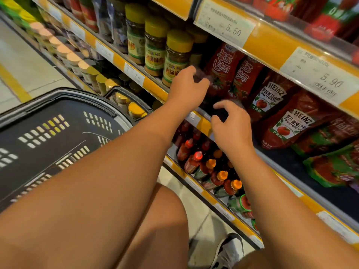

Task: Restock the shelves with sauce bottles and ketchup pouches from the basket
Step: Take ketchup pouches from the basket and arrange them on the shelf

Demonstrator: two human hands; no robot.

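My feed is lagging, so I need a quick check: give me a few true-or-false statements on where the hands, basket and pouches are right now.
1. Both hands are at the ketchup pouch shelf. True: the left hand and right hand reach toward the red pouches.
2. The right hand grips a Heinz pouch. False: the Heinz pouches stand untouched to its right.
3. The basket looks empty. True: only its slotted bottom shows.
4. The yellow-capped jars stand right of the pouches. False: they stand left of them.
5. Sauce bottles fill the shelf below. True.
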